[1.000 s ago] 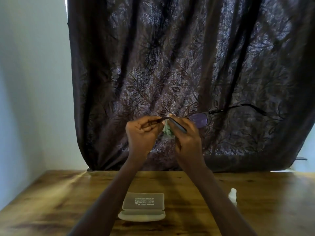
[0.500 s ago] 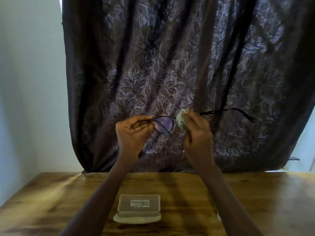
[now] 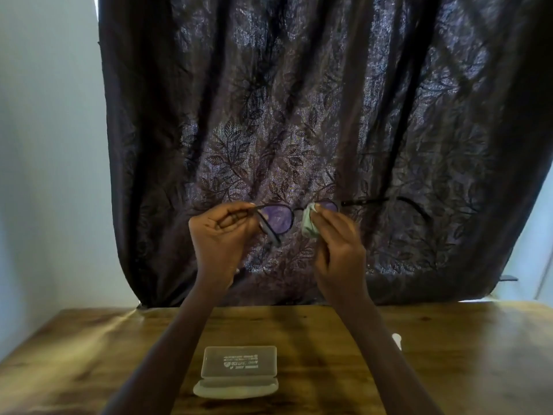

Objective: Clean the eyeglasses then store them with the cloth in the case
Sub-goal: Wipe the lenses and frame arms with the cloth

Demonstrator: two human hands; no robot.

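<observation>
While the glasses (image 3: 278,218) were held up in the air in front of the dark leaf-patterned curtain (image 3: 299,115), both hands were closed on them. The left hand (image 3: 220,232) pinched the frame at its left corner, fingers curled in and thumb on top, and the folded arm of the glasses slanted down just beside that hand. The right hand (image 3: 338,238) pressed a small pale green cloth (image 3: 309,221) against the right lens, fingers together over the cloth, so that most of that lens was covered. The left lens showed clear with a purple tint. The other arm of the glasses stood open and reached out to the right of the right hand, across the curtain.

Below the glasses, on the wooden table (image 3: 463,354), the case (image 3: 238,372) lay open between the two forearms, its lid raised and showing printed text too small to read. A small white object (image 3: 397,339) lay on the table just right of the right forearm; what it was could not be told.
</observation>
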